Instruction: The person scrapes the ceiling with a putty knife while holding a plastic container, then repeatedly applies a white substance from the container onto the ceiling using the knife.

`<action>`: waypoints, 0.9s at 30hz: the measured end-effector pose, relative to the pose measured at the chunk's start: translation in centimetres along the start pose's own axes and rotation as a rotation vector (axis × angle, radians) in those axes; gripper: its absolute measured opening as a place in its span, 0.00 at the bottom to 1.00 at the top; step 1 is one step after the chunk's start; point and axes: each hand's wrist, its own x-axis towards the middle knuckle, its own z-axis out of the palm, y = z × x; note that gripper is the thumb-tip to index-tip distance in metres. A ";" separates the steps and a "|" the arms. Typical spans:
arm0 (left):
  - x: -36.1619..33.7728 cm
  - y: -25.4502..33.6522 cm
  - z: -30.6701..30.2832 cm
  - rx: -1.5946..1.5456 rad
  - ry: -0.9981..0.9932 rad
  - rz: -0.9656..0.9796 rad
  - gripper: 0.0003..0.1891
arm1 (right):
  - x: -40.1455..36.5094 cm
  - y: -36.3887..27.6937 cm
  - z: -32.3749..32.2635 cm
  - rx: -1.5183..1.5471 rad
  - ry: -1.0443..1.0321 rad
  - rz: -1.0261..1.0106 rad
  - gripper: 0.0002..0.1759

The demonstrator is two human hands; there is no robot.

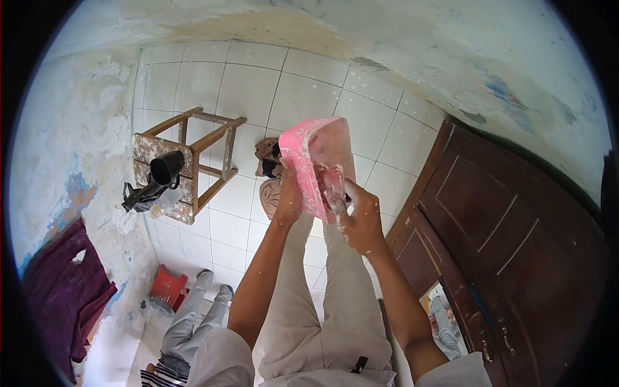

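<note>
In front of my legs, a pink plastic tub (pixel 300 151) smeared with white splashes is tilted, its open side facing right. My left hand (pixel 290 195) grips the tub's left wall from outside. At the tub's lower right, my right hand (pixel 359 220) has its fingers closed on a small flat pink piece (pixel 331 177), also smeared with white, partly inside the tub. Its exact kind is not clear. White residue coats the right fingers. The tub's far underside is hidden.
A splattered wooden stool (pixel 189 169) at left carries a dark cup-like container (pixel 167 166) and a black bag (pixel 138 197). Brown crumpled items (pixel 267 157) lie on the tiled floor (pixel 248 90). A dark wooden door (pixel 490 213) is at right; another person's legs (pixel 193 316) and a red plastic object (pixel 169 286) are lower left.
</note>
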 end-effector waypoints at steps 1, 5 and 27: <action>0.3 -0.1 -0.3 0.037 0.022 0.014 0.47 | 0.0 -0.1 -0.3 0.184 -0.037 0.104 0.18; 0.8 -0.1 -1.0 -0.014 0.032 0.037 0.48 | 0.3 3.4 -0.4 0.699 0.130 0.071 0.21; 0.6 -0.5 -3.8 -0.221 0.115 0.061 0.43 | 20.1 20.9 -4.2 1.475 0.508 0.297 0.08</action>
